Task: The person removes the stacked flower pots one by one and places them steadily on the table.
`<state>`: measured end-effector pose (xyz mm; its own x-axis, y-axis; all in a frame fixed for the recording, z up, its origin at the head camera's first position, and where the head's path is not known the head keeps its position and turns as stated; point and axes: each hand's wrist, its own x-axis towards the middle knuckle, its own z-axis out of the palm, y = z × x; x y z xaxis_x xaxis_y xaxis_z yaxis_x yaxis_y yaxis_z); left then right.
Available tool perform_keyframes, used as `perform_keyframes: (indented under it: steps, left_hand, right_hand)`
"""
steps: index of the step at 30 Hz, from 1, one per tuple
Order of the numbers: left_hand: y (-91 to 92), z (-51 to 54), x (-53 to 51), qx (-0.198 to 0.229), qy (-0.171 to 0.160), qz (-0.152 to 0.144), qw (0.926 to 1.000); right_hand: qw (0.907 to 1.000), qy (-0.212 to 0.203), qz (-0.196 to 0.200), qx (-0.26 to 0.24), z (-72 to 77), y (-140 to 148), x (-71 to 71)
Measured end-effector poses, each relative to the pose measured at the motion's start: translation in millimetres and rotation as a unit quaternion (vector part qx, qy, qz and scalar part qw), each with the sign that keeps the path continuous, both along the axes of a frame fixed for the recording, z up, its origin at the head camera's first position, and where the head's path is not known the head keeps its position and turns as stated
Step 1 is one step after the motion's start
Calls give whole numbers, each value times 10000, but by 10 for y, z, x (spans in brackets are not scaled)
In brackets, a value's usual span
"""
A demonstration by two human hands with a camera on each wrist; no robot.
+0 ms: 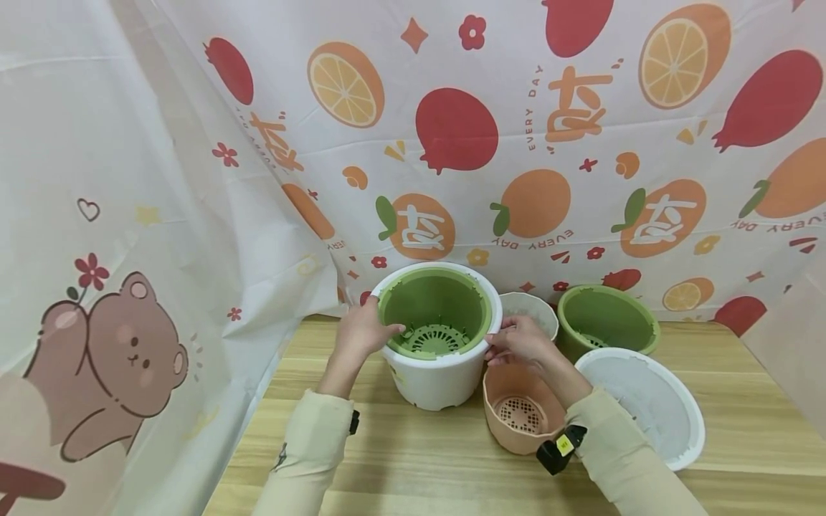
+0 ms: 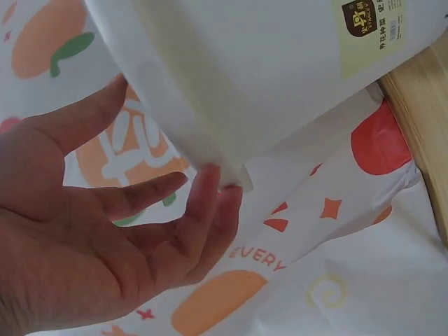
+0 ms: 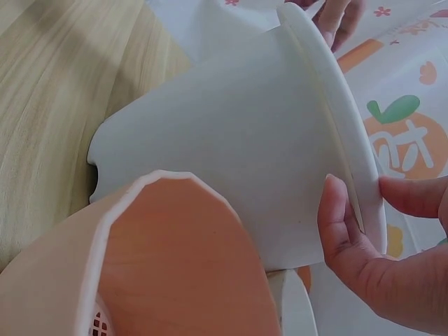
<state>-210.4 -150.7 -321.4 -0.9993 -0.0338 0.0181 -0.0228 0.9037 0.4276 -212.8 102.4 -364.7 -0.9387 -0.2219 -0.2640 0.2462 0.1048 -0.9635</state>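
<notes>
A white flowerpot (image 1: pixel 431 383) stands upright on the table, with a green pot (image 1: pixel 434 308) nested inside it. At its left rim is my left hand (image 1: pixel 368 328), thumb over the inner side and fingertips against the outside. In the left wrist view the left hand (image 2: pixel 133 210) has two fingertips under the rim of the white flowerpot (image 2: pixel 280 63); the thumb's tip goes behind it. My right hand (image 1: pixel 524 344) pinches the right rim. The right wrist view shows the right hand (image 3: pixel 392 259) with its thumb on top of the rim and fingers beneath.
A pinkish-orange pot (image 1: pixel 516 430) sits under my right wrist, close to the white flowerpot. Behind it is a small white pot (image 1: pixel 532 307). Farther right stand another green pot (image 1: pixel 609 315) and a tilted white pot (image 1: pixel 645 401). A printed curtain (image 1: pixel 361 179) hangs behind the wooden table (image 1: pixel 387 466).
</notes>
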Motion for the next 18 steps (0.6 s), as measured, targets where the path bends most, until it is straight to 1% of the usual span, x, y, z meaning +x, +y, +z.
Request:
perform_keyframes:
  steps: [2,4,9,13,18]
  left_hand:
    - [46,-13,-5,-392,84,7,9992]
    - [96,-27,-5,-803,154,-7,9967]
    - [208,-77,-7,-1637,296,35,9861]
    - [257,-121,-24,-2059,387,173,9777]
    - [280,-157,-72,-2384,452,324,9696]
  right_hand:
    - [10000,1,5,0,0,0,-1]
    - [10000,1,9,2,0,0,-2]
    - [10000,-12,-13,7,5,0,1]
    - [10000,-21,-13,26,8,0,6]
    - [10000,-44,7,89,12,4,8]
